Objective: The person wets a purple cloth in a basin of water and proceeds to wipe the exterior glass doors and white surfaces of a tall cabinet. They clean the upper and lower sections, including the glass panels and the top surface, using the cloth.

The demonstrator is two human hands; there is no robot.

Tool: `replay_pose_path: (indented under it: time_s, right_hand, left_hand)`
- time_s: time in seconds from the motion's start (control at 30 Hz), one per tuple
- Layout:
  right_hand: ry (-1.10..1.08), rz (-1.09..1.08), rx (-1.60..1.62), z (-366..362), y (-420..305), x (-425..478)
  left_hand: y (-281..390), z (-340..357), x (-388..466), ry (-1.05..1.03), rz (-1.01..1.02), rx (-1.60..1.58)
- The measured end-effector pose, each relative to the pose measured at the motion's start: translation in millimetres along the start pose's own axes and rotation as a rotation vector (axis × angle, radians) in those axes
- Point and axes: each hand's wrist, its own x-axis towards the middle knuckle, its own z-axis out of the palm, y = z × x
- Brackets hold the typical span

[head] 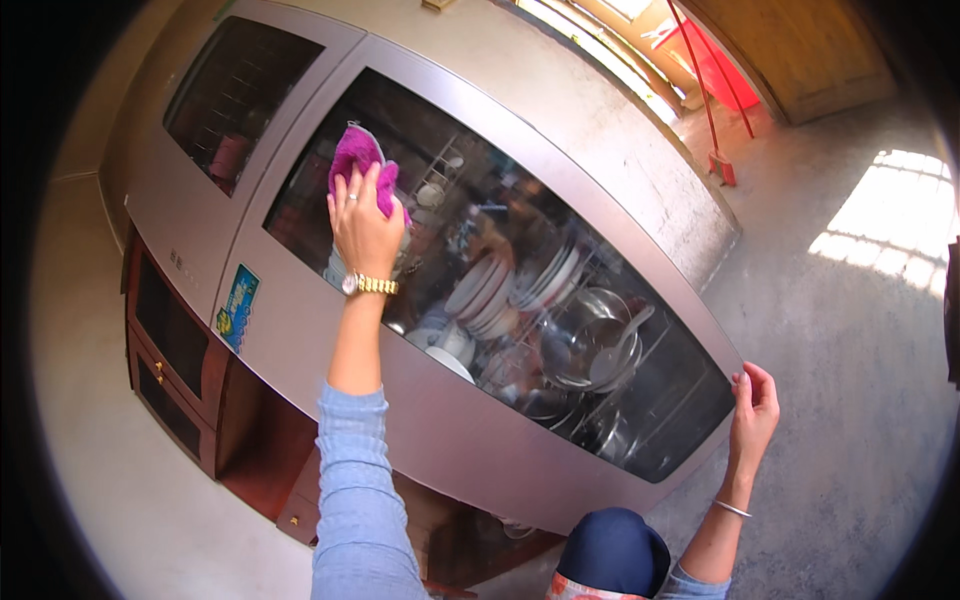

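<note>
My left hand [369, 221] presses a purple cloth [361, 154] against the dark glass panel [480, 187] of a silver dish cabinet's door. Behind the glass, stacked plates [480, 289], bowls [450, 345] and a steel pot [585, 334] with a ladle sit on wire racks. At the door's lower right corner, the fingers and thumb of my right hand [754, 409] hold the door's edge [724, 375]. A second, smaller glass panel [244, 97] lies beyond a seam, with a pinkish object behind it.
A reddish-brown wooden cabinet [169, 352] with small brass knobs stands at the left. My knee [613, 551] is close to the silver cabinet's bottom. A red-handled broom or dustpan [721, 166] stands near the wooden door [795, 52]. Sunlight falls on the concrete floor [825, 375].
</note>
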Motion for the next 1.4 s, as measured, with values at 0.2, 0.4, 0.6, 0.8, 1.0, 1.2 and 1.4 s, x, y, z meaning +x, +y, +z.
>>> replay_pose_path:
  time_s: [0.2, 0.4, 0.6, 0.8, 1.0, 1.2, 1.4]
  right_hand:
    - [-0.001, 0.002, 0.021, 1, -18, 9]
    - [0.078, -0.021, 0.022, -17, -16, 14]
    - [0.108, 0.054, 0.04, -19, 36, 15]
    - [-0.062, 0.198, -0.126, 8, 80, -18]
    - [-0.164, 0.273, -0.373, 3, 86, -44]
    - [-0.084, 0.279, -0.315, 4, 90, -42]
    - [-0.044, 0.254, -0.307, -2, 84, -36]
  left_hand:
    - [143, -62, -259, -0.555, 0.421, -0.4]
    - [61, -61, -181, -0.337, 0.227, -0.104]
    - [66, -21, -147, -0.128, -0.038, -0.107]
    - [227, -32, -302, -0.56, 0.481, -0.499]
    - [214, -2, -190, -0.394, 0.459, -0.322]
    - [254, 10, -182, -0.348, 0.459, -0.401]
    - [260, -9, -328, -0.611, 0.909, -0.768]
